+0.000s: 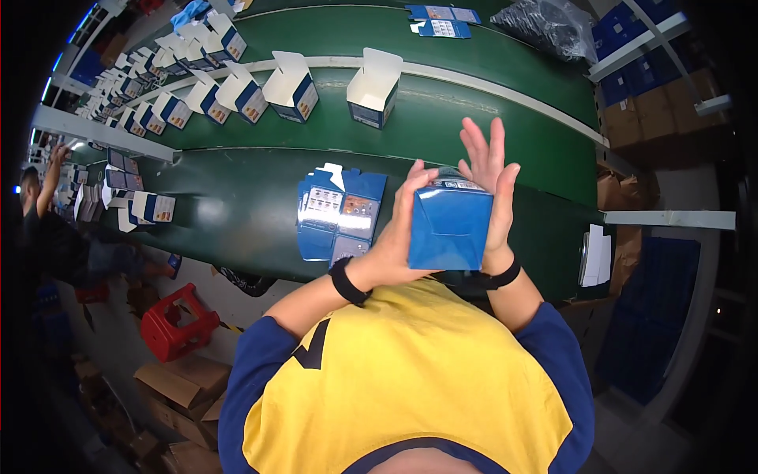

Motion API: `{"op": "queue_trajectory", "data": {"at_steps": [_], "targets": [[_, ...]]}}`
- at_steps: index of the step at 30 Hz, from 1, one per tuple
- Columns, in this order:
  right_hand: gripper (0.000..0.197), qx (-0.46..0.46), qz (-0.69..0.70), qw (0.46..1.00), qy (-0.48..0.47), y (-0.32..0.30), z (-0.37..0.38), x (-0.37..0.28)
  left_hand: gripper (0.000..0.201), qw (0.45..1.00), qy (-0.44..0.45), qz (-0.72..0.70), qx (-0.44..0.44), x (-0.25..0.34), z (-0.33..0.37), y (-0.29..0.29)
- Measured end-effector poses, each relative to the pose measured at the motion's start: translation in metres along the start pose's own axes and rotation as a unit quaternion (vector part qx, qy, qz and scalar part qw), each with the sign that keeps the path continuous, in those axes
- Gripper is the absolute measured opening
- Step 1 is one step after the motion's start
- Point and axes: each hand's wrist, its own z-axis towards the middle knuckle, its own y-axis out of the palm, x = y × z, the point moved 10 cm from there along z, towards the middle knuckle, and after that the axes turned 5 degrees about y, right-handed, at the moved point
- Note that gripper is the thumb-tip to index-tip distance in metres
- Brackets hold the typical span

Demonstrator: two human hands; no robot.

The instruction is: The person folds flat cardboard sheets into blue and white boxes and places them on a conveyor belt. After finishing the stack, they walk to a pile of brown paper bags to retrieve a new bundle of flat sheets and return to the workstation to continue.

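Observation:
A folded-up blue carton (450,229) is held in front of my chest, a closed flap side with a V-shaped seam facing me. My left hand (395,237) is wrapped along its left side, fingers reaching up to the far edge. Against the right side presses the palm of my right hand (496,197), its fingers stretched upward past the box. Left of my hands, flat unfolded blue cartons (320,213) lie in a stack on the dark green table (245,205).
Open-topped cartons (371,95) stand in a row on the green conveyor (458,118) beyond the table. A black plastic bag (545,28) lies at the far right, white sheets (594,257) at the table's right end. Behind left are a red stool (180,322) and another person (47,213).

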Motion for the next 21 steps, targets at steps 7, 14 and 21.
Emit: {"op": "queue_trajectory", "data": {"at_steps": [7, 14, 21], "targets": [[0.078, -0.033, 0.089, 0.995, -0.027, -0.005, 0.0, 0.008, 0.1, 0.999, 0.041, 0.009, -0.012, 0.003, 0.006, 0.012], [0.075, -0.016, 0.063, 0.997, 0.045, -0.02, 0.012, 0.032, 0.085, 0.997, 0.051, 0.052, 0.016, -0.007, 0.015, -0.01], [0.069, -0.152, 0.252, 0.871, 0.394, -0.026, 0.001, 0.116, 0.065, 0.862, 0.31, 0.363, -0.168, 0.012, -0.003, 0.001]]}}
